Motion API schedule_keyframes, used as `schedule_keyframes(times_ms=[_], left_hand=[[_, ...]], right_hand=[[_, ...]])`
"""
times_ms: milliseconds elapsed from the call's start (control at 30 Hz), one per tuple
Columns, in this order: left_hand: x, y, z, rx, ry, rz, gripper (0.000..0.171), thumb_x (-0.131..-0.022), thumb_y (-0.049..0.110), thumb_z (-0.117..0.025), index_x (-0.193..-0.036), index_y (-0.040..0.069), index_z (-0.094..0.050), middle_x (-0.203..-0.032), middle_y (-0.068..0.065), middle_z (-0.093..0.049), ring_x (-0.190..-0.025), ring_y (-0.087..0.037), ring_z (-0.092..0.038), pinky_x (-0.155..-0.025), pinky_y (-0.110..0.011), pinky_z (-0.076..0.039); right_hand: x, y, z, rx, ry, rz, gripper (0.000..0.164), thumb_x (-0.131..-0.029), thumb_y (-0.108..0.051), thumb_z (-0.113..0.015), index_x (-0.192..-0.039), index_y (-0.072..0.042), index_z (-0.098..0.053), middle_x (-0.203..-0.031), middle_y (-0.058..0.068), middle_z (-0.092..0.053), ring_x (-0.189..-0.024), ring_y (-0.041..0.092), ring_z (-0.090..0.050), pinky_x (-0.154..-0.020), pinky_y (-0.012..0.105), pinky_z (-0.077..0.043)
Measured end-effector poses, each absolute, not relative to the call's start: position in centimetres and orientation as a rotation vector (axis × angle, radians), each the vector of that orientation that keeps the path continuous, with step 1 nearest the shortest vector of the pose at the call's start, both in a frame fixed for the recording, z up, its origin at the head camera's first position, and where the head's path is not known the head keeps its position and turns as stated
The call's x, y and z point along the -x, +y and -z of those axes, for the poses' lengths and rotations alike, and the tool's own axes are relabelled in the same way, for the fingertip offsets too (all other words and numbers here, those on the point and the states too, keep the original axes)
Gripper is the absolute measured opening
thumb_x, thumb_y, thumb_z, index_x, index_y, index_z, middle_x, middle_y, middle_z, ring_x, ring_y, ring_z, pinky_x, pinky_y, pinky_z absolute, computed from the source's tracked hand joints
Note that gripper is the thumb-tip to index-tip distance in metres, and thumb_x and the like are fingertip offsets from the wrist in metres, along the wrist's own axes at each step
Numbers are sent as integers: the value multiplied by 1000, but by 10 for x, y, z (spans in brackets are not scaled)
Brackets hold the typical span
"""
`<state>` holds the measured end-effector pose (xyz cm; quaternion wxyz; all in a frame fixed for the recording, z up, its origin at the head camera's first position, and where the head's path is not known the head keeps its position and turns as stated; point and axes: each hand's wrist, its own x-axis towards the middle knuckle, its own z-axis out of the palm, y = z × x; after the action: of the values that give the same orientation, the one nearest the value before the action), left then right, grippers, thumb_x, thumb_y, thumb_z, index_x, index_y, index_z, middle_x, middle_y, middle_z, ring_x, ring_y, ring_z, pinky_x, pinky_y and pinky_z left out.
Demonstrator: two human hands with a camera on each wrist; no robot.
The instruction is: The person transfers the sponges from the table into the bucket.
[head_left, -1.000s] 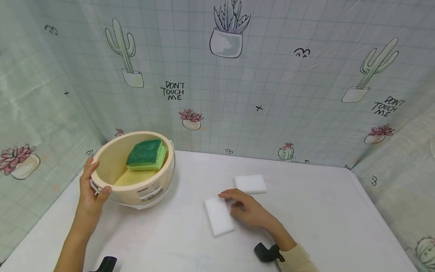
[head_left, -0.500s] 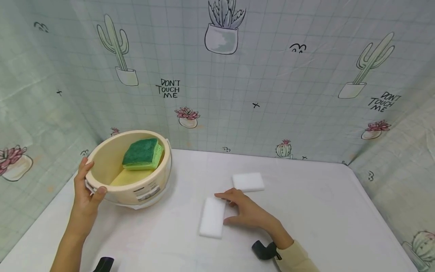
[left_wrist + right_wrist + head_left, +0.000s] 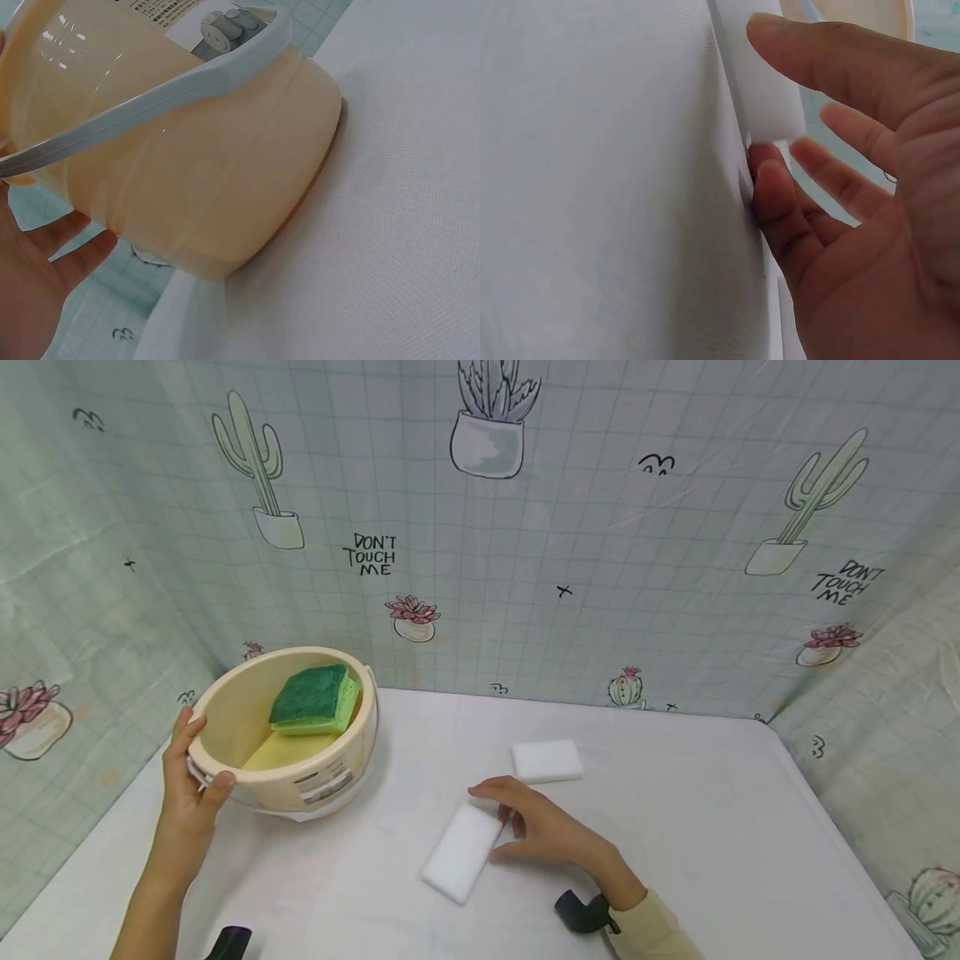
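A cream plastic bucket stands tilted at the left. My left hand grips its rim, thumb at the front and fingers around the outer side. Its pale handle hangs down across the wall in the left wrist view. Inside lies a sponge with a dark green top and lime underside, above a flat yellow layer. A white melamine sponge lies slanted in the middle of the table. My right hand is beside its far end, fingers loosely bent and thumb apart, fingertips right at its edge.
A second white sponge lies just behind my right hand. The white tabletop meets a hanging cloth printed with cacti at the back and sides. Black wrist mounts show near the front.
The nearer white sponge has turned clockwise on the table, its near end swinging left. My right hand's thumb has spread from its fingers. The left hand keeps its grip on the bucket.
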<state>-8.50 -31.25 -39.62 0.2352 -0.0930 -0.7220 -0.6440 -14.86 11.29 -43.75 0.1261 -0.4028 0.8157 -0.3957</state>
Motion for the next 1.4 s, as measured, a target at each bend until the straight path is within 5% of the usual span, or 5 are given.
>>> schedule_keyframes(times_ms=[167, 333, 600, 967, 1400], left_hand=[[85, -312, 396, 250, -1978, 1788, 67, -95, 10, -56, -150, 17, -19, -158, 2, 7, -144, -19, 5, -105, -13, -21], [85, -313, 396, 232, -1985, 1781, 67, -95, 11, -57, -150, 17, -19, -158, 1, 7, -144, -20, 3, -104, -13, -22], [85, -312, 394, 215, -2011, 1742, 67, -95, 13, -57, -150, 17, -19, -158, 1, 6, -144, -20, 4, -104, -12, -22], [84, -312, 395, 217, -1999, 1756, 67, -95, 12, -57, -150, 17, -20, -158, 1, 6, -144, -19, 5, -105, -13, -20], [85, -316, 396, 227, -2108, 1618, 68, -96, 8, -53, -152, 17, -15, -158, 2, 8, -144, -21, 1, -102, -11, -25]], right_hand=[[149, 113, 439, 1189, 2284, 1177, 74, -76, -4, -80, -141, -17, -45, -91, 3, -57, -73, 12, -55, -68, 23, -51], [148, 113, 438, 1173, 2208, 1178, 74, -78, -3, -78, -142, -19, -44, -84, 4, -57, -74, 11, -57, -70, 24, -52], [148, 111, 436, 1183, 2154, 1165, 71, -79, -1, -75, -140, -21, -46, -86, 4, -58, -76, 11, -57, -72, 24, -51], [148, 111, 439, 1223, 2063, 1238, 62, -78, 3, -75, -134, -13, -53, -119, 0, -52, -83, 14, -57, -74, 25, -53], [146, 106, 427, 1201, 2103, 1357, 62, -76, 11, -72, -133, -4, -51, -118, 8, -51, -87, 23, -58, -74, 29, -54]])
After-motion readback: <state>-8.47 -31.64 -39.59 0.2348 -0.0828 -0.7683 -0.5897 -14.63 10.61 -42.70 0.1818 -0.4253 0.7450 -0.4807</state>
